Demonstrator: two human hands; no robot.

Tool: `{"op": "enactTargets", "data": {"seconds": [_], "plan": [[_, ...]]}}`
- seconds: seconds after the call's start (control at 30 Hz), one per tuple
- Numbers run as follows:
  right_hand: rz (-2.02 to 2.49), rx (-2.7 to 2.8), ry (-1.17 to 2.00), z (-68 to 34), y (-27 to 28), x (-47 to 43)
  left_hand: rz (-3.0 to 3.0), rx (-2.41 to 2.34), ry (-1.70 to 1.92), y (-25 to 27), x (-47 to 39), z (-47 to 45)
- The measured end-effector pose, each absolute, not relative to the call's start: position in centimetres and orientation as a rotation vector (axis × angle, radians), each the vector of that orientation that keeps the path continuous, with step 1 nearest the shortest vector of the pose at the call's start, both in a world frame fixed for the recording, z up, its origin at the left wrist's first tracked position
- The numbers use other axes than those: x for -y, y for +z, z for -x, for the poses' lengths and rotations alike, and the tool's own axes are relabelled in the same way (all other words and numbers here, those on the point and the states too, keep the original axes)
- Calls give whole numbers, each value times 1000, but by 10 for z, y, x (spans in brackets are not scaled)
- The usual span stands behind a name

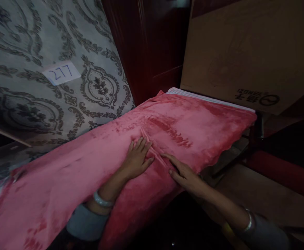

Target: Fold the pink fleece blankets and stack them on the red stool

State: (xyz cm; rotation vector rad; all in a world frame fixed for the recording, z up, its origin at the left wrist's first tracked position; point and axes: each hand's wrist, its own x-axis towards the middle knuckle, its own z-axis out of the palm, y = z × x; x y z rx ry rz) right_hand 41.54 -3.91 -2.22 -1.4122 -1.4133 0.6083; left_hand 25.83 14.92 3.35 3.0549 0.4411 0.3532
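Note:
A pink-red plush cloth (pixel 94 163) covers a long, narrow padded surface running from the lower left to the upper right. My left hand (pixel 137 158) rests palm down on it near the middle, fingers spread slightly. To its right my right hand (pixel 183 173) touches the cloth with its fingers stretched out and thumb apart. A raised fold (pixel 152 147) in the fabric runs between both hands. Darker brushed marks streak the pile beyond them. A white layered edge (pixel 211 99) shows under the cloth at the far end.
Patterned wallpaper (pixel 100 83) with a paper label (pixel 62 72) reading 277 borders the left side. Behind stand a dark red door (pixel 157 41) and a large cardboard box (pixel 245 52). A red bar-like object (pixel 279 170) lies at the right, below the surface's height.

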Motion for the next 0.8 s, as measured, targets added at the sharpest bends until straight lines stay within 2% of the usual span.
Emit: {"op": "enactTargets", "data": {"seconds": [0.1, 0.27, 0.43, 0.6, 0.8], "plan": [[1519, 1464, 371, -410, -20, 39, -3039, -507, 172, 28, -148, -265], [1555, 1623, 42, -396, 5, 35, -2967, -554, 190, 38, -147, -266], [1618, 1933, 55, -373, 24, 24, -2947, -754, 50, 61, -163, -266], [1752, 2006, 99, -365, 1, 18, -2943, -952, -88, 54, -187, -276], [1734, 1919, -13, -365, -22, 22, -2871, -961, -100, 36, -208, -289]]}}
